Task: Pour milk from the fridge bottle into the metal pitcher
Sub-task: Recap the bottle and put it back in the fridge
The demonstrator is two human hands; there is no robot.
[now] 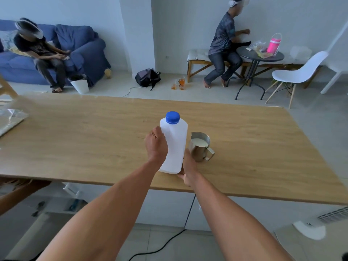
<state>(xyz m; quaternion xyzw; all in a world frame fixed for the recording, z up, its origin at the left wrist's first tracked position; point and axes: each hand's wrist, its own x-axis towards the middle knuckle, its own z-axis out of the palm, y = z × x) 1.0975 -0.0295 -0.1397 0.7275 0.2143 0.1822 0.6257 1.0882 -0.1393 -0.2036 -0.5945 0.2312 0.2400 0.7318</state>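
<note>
I see the bottle (174,146) upright on the tabletop (75,140), its blue cap (172,117) on. My left hand (156,146) wraps its left side, fingers clamped on it; my right hand (188,169) presses the lower right edge, fingers also on the bottle. The pitcher (200,146) stands just beside it on the right, milk (200,142) inside.

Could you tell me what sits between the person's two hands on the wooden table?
The head view shows the capped milk bottle between the left hand and right hand; both touch it.
</note>
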